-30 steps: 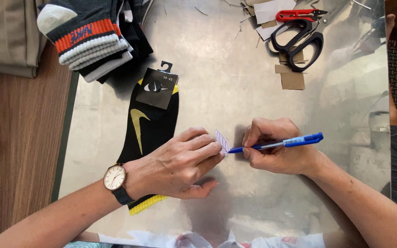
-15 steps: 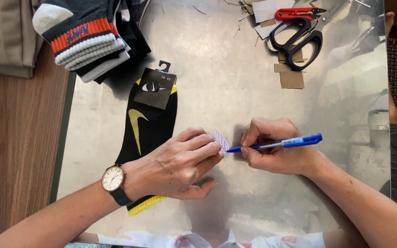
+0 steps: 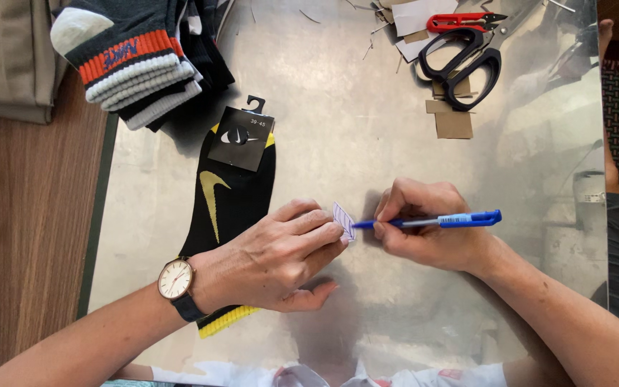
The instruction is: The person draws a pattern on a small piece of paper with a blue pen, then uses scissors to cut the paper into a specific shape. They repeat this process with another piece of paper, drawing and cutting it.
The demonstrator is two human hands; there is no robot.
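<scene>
My left hand (image 3: 274, 258), with a watch on its wrist, pinches a small white lined paper tag (image 3: 342, 220) at its fingertips and rests partly over a black sock with yellow marks (image 3: 227, 197). My right hand (image 3: 424, 229) grips a blue pen (image 3: 460, 219) lying sideways, its tip touching the tag. Both hands sit on a shiny metal sheet (image 3: 338, 107) that covers the table. The sock carries a black card label with a hook (image 3: 241, 136) at its top end.
A stack of folded socks (image 3: 134, 61) lies at the upper left, over the sheet's edge. Black scissors (image 3: 463, 61), a red snipper (image 3: 463, 20) and cardboard scraps (image 3: 453, 122) lie at the upper right. Bare wooden table (image 3: 23, 215) shows on the left.
</scene>
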